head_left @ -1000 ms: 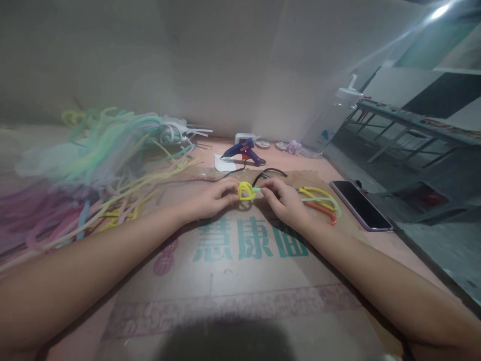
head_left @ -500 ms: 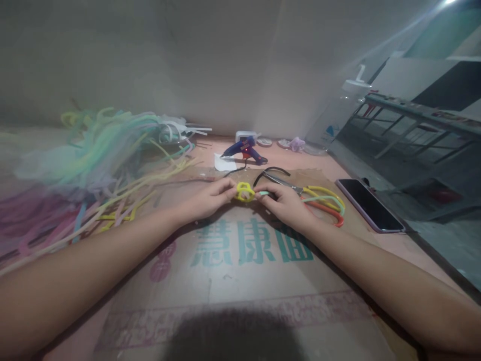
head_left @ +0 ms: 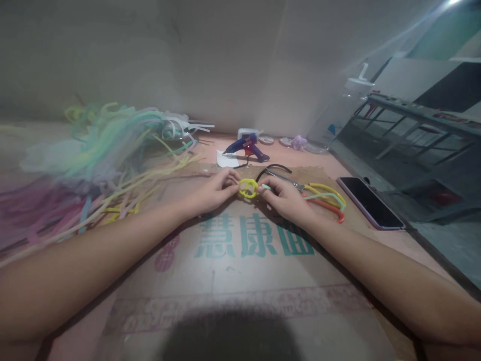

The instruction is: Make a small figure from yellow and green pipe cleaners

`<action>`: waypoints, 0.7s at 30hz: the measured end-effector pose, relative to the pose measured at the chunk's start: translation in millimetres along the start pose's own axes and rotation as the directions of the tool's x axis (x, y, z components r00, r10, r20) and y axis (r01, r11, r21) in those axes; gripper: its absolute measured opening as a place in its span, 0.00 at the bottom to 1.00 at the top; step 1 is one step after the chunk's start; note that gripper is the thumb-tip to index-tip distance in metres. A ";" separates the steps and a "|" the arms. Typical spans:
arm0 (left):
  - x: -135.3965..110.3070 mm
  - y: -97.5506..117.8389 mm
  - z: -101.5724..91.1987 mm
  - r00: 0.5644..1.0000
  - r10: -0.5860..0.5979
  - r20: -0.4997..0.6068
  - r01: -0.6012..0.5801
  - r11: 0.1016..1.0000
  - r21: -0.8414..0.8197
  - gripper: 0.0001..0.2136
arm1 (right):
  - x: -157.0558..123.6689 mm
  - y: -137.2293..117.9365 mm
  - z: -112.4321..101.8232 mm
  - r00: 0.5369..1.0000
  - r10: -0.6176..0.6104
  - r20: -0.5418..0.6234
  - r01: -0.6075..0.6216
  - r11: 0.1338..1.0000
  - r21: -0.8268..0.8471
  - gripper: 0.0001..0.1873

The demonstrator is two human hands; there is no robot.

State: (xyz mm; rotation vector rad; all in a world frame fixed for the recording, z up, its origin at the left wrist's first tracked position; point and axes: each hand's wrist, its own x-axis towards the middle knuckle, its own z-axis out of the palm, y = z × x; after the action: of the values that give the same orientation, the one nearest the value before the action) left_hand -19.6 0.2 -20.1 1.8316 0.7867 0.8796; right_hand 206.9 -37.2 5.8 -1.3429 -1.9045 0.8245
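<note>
1. Yellow, fuzzy-looking strands form a small rounded openwork frame (head_left: 248, 189) at the centre of the work, between the two hands and just above the printed brown cardboard sheet (head_left: 225, 276).
2. At its left edge, the thumb and forefinger of the left hand (head_left: 218, 194) pinch the frame by the tips.
3. On the opposite side, the right hand (head_left: 283, 199) has its thumb and forefinger closed around a pale green, bendable strand (head_left: 266, 187), with the fingertips against the frame's right edge. Whether the strand's end passes into the frame is too small to tell.
4. What has just changed: a second ago a length of green showed between the right fingertips and the frame; now that gap is gone and the frame lies tipped flatter, its openings facing the camera.
5. For the work in hand, this probably means that the frame is steadied from both sides and the green strand is being fitted against it.
6. Beyond the hands, a dark blue glue gun (head_left: 242, 145) with a lit red light rests by a white card (head_left: 227, 159); long-handled scissors with yellow and orange grips (head_left: 325, 189) lie behind the right hand.
</note>
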 end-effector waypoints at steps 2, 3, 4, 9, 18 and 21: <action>0.3 2.2 -0.2 1.000 0.008 0.014 -0.009 0.998 0.054 0.11 | -1.0 1.4 -1.2 0.995 -0.095 -0.038 0.091 0.992 -0.087 0.10; 0.1 4.4 -0.5 1.000 0.014 0.013 -0.016 0.995 0.102 0.11 | -1.3 2.2 -2.0 0.986 -0.158 -0.052 0.150 0.979 -0.140 0.08; -0.3 6.8 -0.8 1.000 0.022 0.011 -0.023 0.989 0.148 0.10 | -1.5 3.4 -3.0 0.973 -0.225 -0.054 0.211 0.958 -0.194 0.08; -2.8 11.9 -0.1 1.000 0.030 0.004 -0.030 0.982 0.189 0.10 | 0.2 11.1 -6.4 0.822 -0.556 0.124 0.545 0.704 -0.456 0.10; -3.4 13.3 -0.6 0.999 0.003 0.038 -0.013 0.961 0.278 0.10 | -5.0 9.2 -5.0 0.889 -0.440 0.123 0.452 0.805 -0.384 0.10; -3.6 18.2 -1.9 0.999 -0.022 0.024 0.013 0.940 0.342 0.08 | -3.8 9.1 -6.0 0.953 -0.304 -0.003 0.285 0.897 -0.339 0.11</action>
State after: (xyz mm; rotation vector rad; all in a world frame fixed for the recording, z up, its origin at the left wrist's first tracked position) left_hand -20.5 -8.5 -3.6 2.1300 0.9854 0.7378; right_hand 217.6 -37.6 1.5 -1.2047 -2.2029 0.3165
